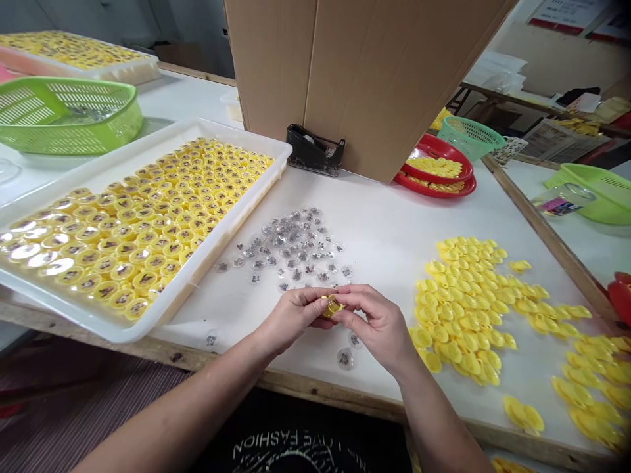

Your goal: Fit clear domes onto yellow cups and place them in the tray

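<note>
Both hands, left hand (290, 315) and right hand (377, 322), pinch one small yellow cap (332, 306) together above the bench (394, 230), apparently the fitting step; afterwards it probably belongs in the white tray (98, 171), then another clear disc (290, 246).

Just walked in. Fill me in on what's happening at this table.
A person's left hand and right hand pinch one small yellow cap between them, above the table edge. Clear discs lie scattered just beyond the hands, and loose yellow caps are heaped to the right. A white tray on the left holds rows of yellow pieces with clear tops. A cardboard box stands behind.
</note>
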Motion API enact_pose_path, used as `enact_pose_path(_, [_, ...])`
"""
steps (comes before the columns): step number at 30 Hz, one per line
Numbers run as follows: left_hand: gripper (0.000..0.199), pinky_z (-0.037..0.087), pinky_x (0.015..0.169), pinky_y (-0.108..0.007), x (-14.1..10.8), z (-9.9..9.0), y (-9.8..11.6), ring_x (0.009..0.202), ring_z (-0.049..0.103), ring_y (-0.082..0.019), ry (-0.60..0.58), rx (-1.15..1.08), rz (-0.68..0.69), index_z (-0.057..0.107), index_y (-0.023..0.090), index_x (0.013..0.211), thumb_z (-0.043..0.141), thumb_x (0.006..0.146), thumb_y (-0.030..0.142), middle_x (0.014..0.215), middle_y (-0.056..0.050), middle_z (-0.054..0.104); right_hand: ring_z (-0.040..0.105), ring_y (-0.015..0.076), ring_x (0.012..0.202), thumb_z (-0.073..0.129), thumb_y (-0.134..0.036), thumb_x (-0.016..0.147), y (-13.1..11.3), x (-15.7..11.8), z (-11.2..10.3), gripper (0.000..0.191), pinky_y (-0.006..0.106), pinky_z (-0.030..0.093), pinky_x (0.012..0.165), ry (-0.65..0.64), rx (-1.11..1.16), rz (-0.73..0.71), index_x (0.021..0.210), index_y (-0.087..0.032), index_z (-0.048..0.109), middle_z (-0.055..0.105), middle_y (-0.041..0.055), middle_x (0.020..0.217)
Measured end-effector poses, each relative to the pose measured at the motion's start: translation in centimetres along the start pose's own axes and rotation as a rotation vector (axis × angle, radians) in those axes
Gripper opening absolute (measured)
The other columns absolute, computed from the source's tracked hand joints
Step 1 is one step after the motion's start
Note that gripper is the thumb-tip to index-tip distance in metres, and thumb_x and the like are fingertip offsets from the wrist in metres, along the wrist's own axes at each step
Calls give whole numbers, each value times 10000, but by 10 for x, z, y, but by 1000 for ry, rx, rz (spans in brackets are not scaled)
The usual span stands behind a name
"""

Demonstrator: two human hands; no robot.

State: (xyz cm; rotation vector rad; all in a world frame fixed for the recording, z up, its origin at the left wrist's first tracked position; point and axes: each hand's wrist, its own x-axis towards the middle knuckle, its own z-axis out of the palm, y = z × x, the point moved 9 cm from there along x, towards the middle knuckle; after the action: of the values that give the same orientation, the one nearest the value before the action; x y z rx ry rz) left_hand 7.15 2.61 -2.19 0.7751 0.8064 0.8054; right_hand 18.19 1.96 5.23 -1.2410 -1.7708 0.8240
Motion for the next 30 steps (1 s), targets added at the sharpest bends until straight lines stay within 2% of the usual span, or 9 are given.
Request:
enact_pose_path(3, [455,521,724,-317,1,-4,-2,715,637,-160,37,38,5,674,139,1068,735,711,414,862,-78,694,638,165,759,669,-202,765,2,2,-3,42,300,555,670,39,-62,67,805,-213,669,664,37,838])
enact_pose_path(7, [438,516,693,-278,1,-4,6,724,629,-143,38,70,89,633,158,1094,731,726,375,878,-62,687,645,146,682,666,-193,755,6,2,5,184,270,567,622,-23,-68,162,936,-228,663,669,15,822])
enact_pose_path(10, [386,520,697,-280,0,-2,8,746,637,-154,14,55,99,641,151,1045,723,737,369,870,-64,686,645,143,671,636,-186,776,-2,2,3,211,262,565,601,-27,-110,108,976,-246,671,668,21,861])
enact_pose_path(15, [421,528,773,-338,0,-3,8,788,651,-176,3,-13,82,644,161,1108,718,744,360,991,-86,681,634,149,732,577,-188,829,-10,1,0,256,281,562,648,-47,-236,19,1067,-245,651,609,65,983])
enact_pose_path(19, [388,524,760,-317,0,-3,8,787,641,-163,9,-18,93,662,169,1073,734,728,331,978,-70,682,650,150,736,582,-210,833,-2,-4,-2,376,304,575,674,14,-192,58,1206,-220,535,613,77,1003])
enact_pose_path(23, [369,520,741,-304,0,-3,10,772,635,-155,26,-9,101,666,175,1065,731,731,321,942,-58,686,664,160,749,628,-211,800,-4,-7,-4,281,304,582,675,96,-202,43,1076,-225,579,667,50,942])
enact_pose_path(30, [361,527,711,-291,-1,-1,12,751,631,-153,37,62,137,677,169,1050,727,732,332,926,-62,692,662,159,742,585,-160,820,-22,-6,-3,241,312,584,676,58,-302,-83,1044,-238,627,672,58,995])
